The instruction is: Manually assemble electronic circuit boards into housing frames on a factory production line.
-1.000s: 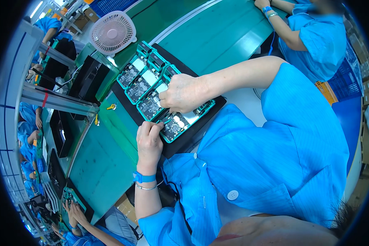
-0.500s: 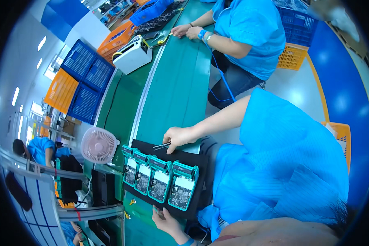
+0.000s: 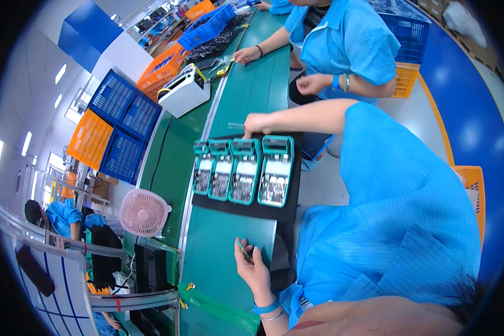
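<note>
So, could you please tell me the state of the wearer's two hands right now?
Left hand: partly open; something small and teal shows at its fingers, held or not I cannot tell.
Right hand: closed on tweezers.

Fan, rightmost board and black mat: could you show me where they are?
Fan (image 3: 145, 213): head view, middle of its grille.
Rightmost board (image 3: 273, 186): head view, its lower circuitry.
Black mat (image 3: 270, 212): head view, bare strip below that board.

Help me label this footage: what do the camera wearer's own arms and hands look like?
The wide blue right sleeve has fine dark stripes and leaves the forearm bare; the right hand is ungloved, with nothing visible on its wrist. The left hand, also ungloved, has a blue wristband and a thin silvery bangle.
</note>
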Available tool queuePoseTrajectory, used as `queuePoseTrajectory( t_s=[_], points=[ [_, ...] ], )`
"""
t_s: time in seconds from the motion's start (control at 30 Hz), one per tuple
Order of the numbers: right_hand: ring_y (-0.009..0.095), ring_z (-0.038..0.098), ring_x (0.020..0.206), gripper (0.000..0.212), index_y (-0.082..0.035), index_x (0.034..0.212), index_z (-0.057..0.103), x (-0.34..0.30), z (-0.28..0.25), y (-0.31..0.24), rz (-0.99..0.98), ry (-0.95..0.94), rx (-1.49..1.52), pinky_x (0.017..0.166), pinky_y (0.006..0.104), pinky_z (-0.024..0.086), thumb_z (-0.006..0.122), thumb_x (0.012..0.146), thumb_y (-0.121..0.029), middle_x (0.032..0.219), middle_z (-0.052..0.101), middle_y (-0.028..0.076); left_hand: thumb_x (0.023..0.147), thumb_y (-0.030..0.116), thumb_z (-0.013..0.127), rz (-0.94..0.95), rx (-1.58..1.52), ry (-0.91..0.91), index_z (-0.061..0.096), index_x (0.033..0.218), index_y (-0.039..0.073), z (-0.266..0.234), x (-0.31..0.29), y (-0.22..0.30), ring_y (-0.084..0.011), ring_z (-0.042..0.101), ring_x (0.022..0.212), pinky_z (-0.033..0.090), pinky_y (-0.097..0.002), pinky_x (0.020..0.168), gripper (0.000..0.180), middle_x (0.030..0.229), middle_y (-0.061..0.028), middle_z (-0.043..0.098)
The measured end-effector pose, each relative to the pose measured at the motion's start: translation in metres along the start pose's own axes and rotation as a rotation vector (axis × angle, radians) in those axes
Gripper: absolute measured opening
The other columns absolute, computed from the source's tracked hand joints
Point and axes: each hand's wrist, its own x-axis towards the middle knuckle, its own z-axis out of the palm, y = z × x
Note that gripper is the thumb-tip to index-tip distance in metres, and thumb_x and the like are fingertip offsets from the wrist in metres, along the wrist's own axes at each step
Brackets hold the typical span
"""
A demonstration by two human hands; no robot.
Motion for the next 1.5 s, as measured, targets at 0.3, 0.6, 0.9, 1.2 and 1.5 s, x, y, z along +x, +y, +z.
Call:
queuePoseTrajectory(
  t_s=[0.3,0.6,0.9,1.2,1.5],
  points=[
    [0.020,0.068,0.066,0.032,-0.005,0.071,0.072,0.008,-0.051,-0.066,0.047,0.156,-1.011,0.062,0.0377,0.053,0.079,0.074,-0.036,0.068,0.070,0.009,0.095,-0.005,0.058,-0.037,0.050,0.119,0.047,0.143,-0.006,-0.157,-0.097,-0.007,-0.0154,0.058,0.104,0.049,-0.0294,0.094,0.050,0.131,-0.0154,0.061],
    [0.011,0.059,0.066,0.028,-0.001,0.086,0.073,-0.044,0.147,-0.242,-0.331,-0.320,-0.069,0.061,0.0306,0.046,0.069,0.091,-0.028,0.071,0.066,0.003,0.100,0.003,0.057,-0.112,0.153,0.278,0.050,0.141,-0.004,-0.192,-0.156,0.024,-0.0240,0.059,0.124,0.047,-0.0353,0.104,0.042,0.134,-0.0174,0.061],
    [0.007,0.050,0.063,0.033,-0.004,0.094,0.072,-0.182,0.404,-0.342,-0.343,-1.088,0.172,0.060,0.0254,0.041,0.059,0.101,-0.034,0.073,0.066,0.000,0.091,-0.001,0.062,0.072,0.556,0.309,0.066,0.116,0.001,-0.187,-0.195,0.052,-0.0391,0.062,0.098,0.051,-0.0427,0.086,0.026,0.104,-0.0203,0.066],
    [0.005,0.036,0.043,0.034,0.007,0.117,0.059,-0.236,0.486,-0.365,0.082,-1.283,0.550,0.039,0.0215,0.027,0.057,0.103,-0.025,0.095,0.071,0.015,0.098,0.006,0.058,-0.143,0.938,0.977,0.067,0.105,-0.003,-0.319,-0.293,0.121,-0.0173,0.062,0.083,0.049,-0.0275,0.075,0.014,0.093,-0.0087,0.069],
    [0.019,0.053,0.058,0.033,0.002,0.103,0.063,-0.280,0.536,-0.414,0.282,-1.114,0.722,0.057,0.0370,0.047,0.063,0.098,-0.031,0.090,0.067,0.012,0.091,0.014,0.067,-0.681,1.204,1.042,0.069,0.109,-0.003,-0.482,-0.386,0.031,-0.0397,0.068,0.089,0.053,-0.0449,0.080,0.024,0.097,-0.0240,0.071]
  ],
)
